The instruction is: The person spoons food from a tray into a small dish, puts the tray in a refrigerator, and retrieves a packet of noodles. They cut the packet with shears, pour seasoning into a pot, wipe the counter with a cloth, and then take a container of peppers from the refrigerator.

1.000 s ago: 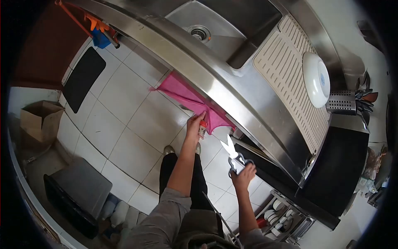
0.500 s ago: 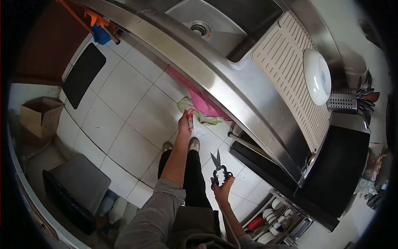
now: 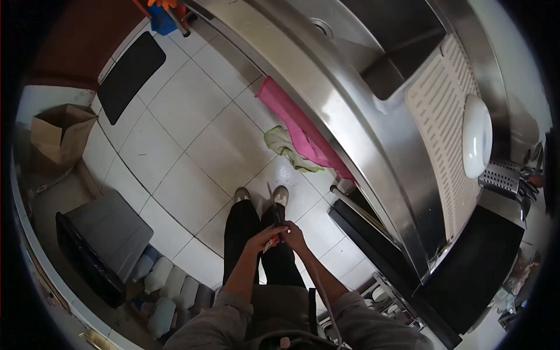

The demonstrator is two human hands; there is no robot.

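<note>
Head camera view: the left hand [image 3: 267,237] is curled, holding a small red thing [image 3: 270,243], maybe a bottle. The right hand [image 3: 293,235] is closed around the dark handles of the scissors [image 3: 277,214], and both hands are close together over the black pants [image 3: 239,236]. A metal cup with holes [image 3: 500,178] holds kitchen tools [image 3: 528,192], near a white dish [image 3: 477,137] on the tan rack [image 3: 440,111]. The cardboard box [image 3: 52,140] is open, with a dark inside. Low down, a wire rack [image 3: 399,315] holds bowls [image 3: 379,293].
</note>
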